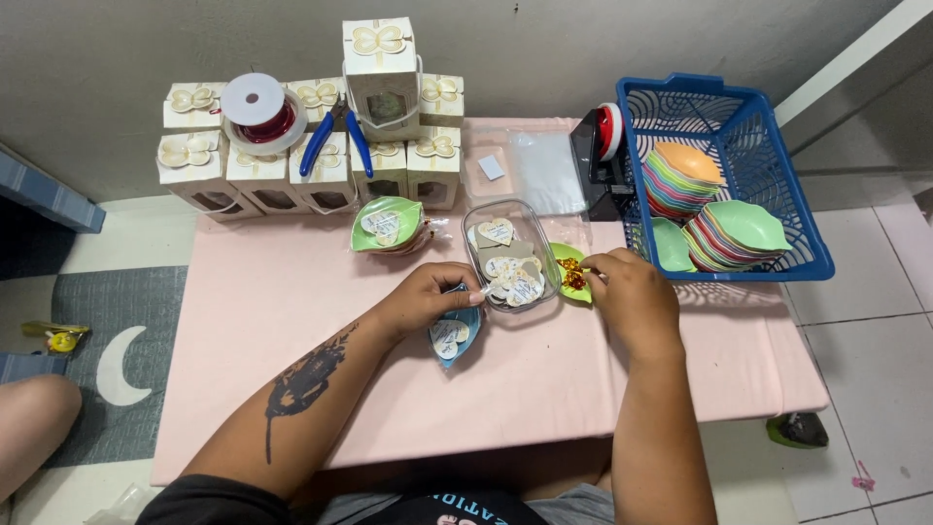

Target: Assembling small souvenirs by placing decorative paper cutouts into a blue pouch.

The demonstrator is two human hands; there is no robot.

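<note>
Fingers of the left hand pinch a light, rigid blue leaf-shaped dish by its rim at frame center, while the right hand pinches a small gold tie.

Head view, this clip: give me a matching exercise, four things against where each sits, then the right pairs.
Things:
1. pliers
2. ribbon spool
3. stacked leaf dishes
4. blue leaf dish

Places:
A. inside the blue basket
B. under the left hand
C. across the gift boxes, blue handles toward the person
D. flat on top of the boxes, left of the pliers

Pairs: 1-C, 2-D, 3-A, 4-B
</note>
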